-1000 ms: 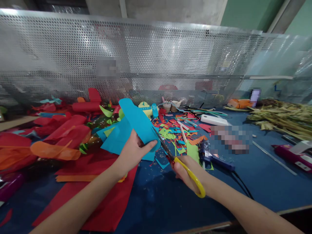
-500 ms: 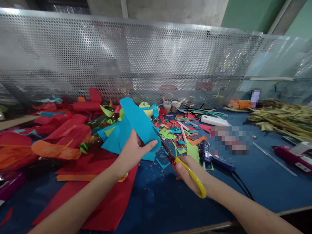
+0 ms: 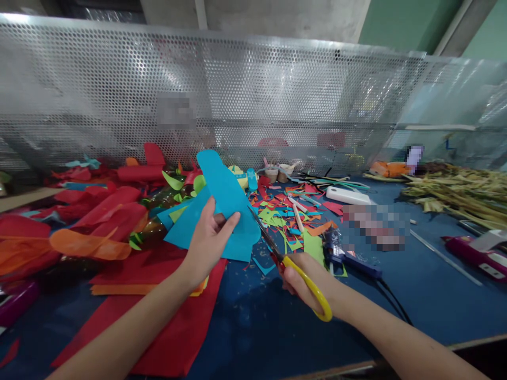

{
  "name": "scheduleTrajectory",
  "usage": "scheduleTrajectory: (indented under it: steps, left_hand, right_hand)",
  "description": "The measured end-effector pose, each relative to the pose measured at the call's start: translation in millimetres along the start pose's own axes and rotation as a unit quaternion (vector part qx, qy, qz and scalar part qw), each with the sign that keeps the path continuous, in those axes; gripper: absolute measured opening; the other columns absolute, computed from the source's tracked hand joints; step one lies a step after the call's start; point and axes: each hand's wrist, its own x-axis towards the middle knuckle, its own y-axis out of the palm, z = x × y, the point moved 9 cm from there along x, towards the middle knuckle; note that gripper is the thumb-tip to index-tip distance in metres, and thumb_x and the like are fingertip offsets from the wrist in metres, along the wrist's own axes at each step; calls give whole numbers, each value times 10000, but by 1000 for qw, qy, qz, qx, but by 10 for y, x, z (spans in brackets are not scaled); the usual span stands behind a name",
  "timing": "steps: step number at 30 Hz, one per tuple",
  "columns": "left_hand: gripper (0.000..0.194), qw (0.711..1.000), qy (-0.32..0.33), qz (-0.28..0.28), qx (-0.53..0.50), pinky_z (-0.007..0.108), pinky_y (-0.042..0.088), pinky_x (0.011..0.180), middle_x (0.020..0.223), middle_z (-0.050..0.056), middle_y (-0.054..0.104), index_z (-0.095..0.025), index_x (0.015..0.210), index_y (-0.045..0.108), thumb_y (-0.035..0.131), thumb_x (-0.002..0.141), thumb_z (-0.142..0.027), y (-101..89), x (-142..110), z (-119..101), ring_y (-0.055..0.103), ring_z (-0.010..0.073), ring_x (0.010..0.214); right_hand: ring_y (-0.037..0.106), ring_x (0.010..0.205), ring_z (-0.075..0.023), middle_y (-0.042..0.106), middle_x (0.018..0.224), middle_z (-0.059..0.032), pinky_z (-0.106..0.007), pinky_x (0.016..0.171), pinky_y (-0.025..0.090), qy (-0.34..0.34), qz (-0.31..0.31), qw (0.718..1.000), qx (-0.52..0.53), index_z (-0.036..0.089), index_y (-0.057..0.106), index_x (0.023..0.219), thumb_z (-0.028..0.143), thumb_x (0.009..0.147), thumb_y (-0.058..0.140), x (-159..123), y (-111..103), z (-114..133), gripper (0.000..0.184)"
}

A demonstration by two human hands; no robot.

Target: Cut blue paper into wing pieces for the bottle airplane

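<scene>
A long blue piece of felt-like sheet with rounded ends is pinched between the thumb and fingers of my left hand. My right hand grips scissors with yellow handles, their dark blades pointing up and left at the right edge of the blue piece. Whether the blades are touching it I cannot tell. Behind and below the held piece lie more blue sheets. Under my left forearm are red sheets and a strip of orange ones.
Colourful scraps litter the middle of the blue table. Right of them are a dark blue glue gun with a cord and a white power strip. Red cut pieces heap up at left, dried stalks at right. A perforated metal panel stands behind.
The blue piece has shifted slightly and turned a little in my left hand, whose thumb has moved left and up on it. The scissors have moved slightly left.
</scene>
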Motion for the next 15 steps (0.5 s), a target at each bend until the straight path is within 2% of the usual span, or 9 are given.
scheduleTrajectory:
  steps: [3, 7, 15]
  left_hand:
    - [757, 999, 16, 32, 22, 217, 297, 458, 560, -102, 318, -167, 1377, 323, 650, 744, -424, 62, 1, 10, 353, 96, 501]
    - [748, 999, 14, 40, 27, 231, 265, 467, 563, -105, 286, -149, 1360, 335, 649, 739, -424, 105, -35, 7, 327, 103, 509]
    - [748, 998, 27, 41, 46, 236, 214, 463, 554, -114, 250, -150, 1375, 298, 629, 763, -423, 123, -76, -38, 288, 99, 494]
  right_hand:
    - [474, 515, -149, 516, 568, -57, -282, 510, 350, -27, 11, 1000, -8, 183, 481, 604, 835, 729, -6, -16, 5, 77, 822]
    - [511, 557, -164, 576, 624, -89, -283, 522, 348, -55, 5, 998, -7, 162, 542, 653, 800, 765, -8, -37, -1, 133, 850]
    - [504, 561, -164, 564, 646, -84, -285, 528, 352, -69, 3, 998, -14, 169, 511, 677, 805, 754, -25, -38, -17, 178, 835]
